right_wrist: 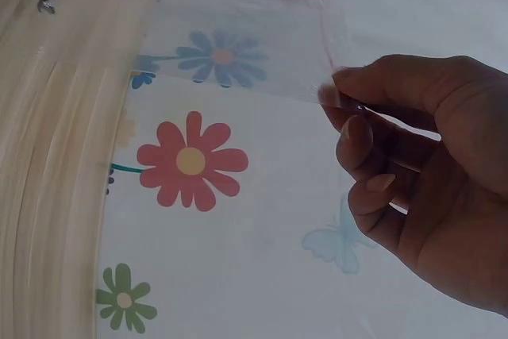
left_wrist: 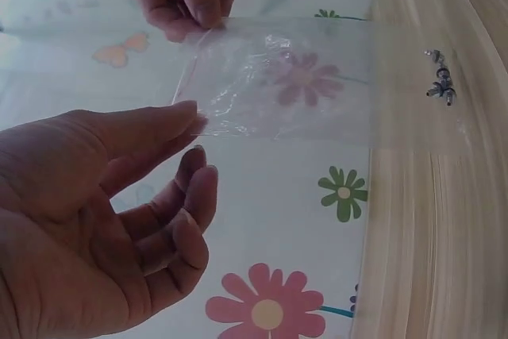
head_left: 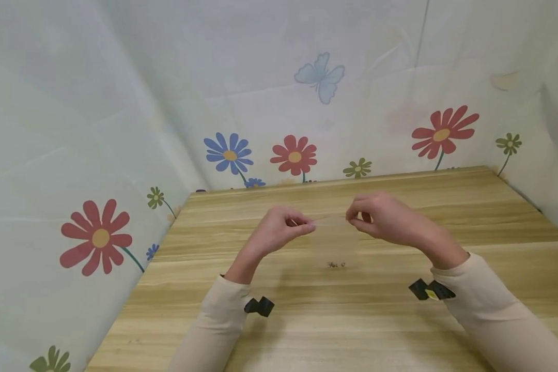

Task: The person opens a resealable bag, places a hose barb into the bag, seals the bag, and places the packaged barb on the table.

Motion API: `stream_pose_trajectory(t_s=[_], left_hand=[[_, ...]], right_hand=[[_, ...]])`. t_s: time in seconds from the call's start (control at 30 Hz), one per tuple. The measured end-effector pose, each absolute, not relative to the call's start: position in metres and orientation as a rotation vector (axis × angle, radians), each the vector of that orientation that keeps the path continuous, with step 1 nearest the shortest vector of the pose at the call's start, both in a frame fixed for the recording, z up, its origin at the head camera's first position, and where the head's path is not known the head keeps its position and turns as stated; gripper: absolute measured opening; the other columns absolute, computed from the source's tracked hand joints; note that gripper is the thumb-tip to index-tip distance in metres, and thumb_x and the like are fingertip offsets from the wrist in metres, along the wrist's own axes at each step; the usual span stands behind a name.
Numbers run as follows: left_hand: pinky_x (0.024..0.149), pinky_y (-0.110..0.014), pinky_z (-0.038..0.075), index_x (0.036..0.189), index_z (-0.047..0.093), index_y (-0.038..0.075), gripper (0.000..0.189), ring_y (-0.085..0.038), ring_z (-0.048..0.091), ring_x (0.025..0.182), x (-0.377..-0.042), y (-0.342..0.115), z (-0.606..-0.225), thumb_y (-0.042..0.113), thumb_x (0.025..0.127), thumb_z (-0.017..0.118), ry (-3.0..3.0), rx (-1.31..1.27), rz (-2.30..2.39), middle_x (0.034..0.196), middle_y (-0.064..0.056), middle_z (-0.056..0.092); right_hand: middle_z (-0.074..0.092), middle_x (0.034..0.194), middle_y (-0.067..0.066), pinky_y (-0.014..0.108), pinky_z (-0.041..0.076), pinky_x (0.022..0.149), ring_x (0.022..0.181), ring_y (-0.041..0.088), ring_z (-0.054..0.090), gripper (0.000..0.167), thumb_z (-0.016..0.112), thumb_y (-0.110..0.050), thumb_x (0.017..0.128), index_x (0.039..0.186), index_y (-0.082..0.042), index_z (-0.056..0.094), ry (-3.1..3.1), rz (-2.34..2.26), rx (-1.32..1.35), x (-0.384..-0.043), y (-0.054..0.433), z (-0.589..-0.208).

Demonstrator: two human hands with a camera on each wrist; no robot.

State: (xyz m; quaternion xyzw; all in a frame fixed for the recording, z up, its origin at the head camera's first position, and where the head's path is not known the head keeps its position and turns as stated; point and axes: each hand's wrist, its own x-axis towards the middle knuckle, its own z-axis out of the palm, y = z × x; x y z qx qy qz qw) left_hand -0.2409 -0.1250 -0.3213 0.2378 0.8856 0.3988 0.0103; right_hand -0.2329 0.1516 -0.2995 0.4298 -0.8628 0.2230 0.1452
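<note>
A clear plastic zip bag [left_wrist: 317, 109] hangs upright between both hands above the table, a thin reddish line running along its top edge. My left hand [head_left: 279, 227] pinches one top corner between thumb and forefinger, the other fingers loosely bent. At the opposite top corner my right hand [head_left: 388, 219] pinches the bag in the same manner. Several small metal pieces [left_wrist: 441, 85], silvery with dark parts, lie at the bottom of the bag; their exact kind is too small to tell. Through the film [right_wrist: 238, 45] the flowers of the backdrop show.
Beneath the hands is a wood-grain table [head_left: 204, 248]. A pale cloth backdrop [head_left: 260, 77] printed with flowers and a butterfly stands behind and to the left of it. Black bands [head_left: 259, 306] sit at both sleeve cuffs.
</note>
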Motion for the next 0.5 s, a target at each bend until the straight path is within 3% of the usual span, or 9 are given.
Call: stream_pose_trajectory(t_s=[0.13, 0.3, 0.5], left_hand=[[0.073, -0.033, 0.053, 0.111, 0.077, 0.013, 0.028, -0.017, 0.063, 0.089, -0.245, -0.124, -0.323, 0.032, 0.090, 0.077, 2.713, 0.755, 1.186, 0.095, 0.004, 0.070], [0.078, -0.032, 0.055, 0.113, 0.075, 0.013, 0.030, -0.016, 0.066, 0.093, -0.251, -0.121, -0.332, 0.030, 0.088, 0.079, 2.604, 0.780, 1.262, 0.099, 0.002, 0.069], [0.083, -0.035, 0.054, 0.125, 0.071, 0.011, 0.042, -0.017, 0.067, 0.096, -0.257, -0.115, -0.349, 0.028, 0.088, 0.079, 2.471, 0.832, 1.438, 0.110, -0.005, 0.073]], right_hand=[[0.063, 0.084, -0.008, 0.026, 0.049, 0.060, 0.067, 0.005, 0.054, 0.012, 0.076, -0.007, 0.088, 0.100, -0.008, 0.072, -2.550, 0.710, 1.257, -0.239, 0.153, -0.301], [0.062, 0.084, -0.006, 0.027, 0.048, 0.060, 0.068, 0.010, 0.055, 0.038, 0.080, -0.018, 0.086, 0.116, -0.001, 0.065, -2.638, 0.869, 1.219, -0.251, 0.155, -0.308], [0.060, 0.079, -0.007, 0.027, 0.043, 0.057, 0.064, 0.011, 0.051, 0.024, 0.078, -0.027, 0.089, 0.105, -0.009, 0.075, -2.619, 0.984, 1.273, -0.258, 0.153, -0.320]])
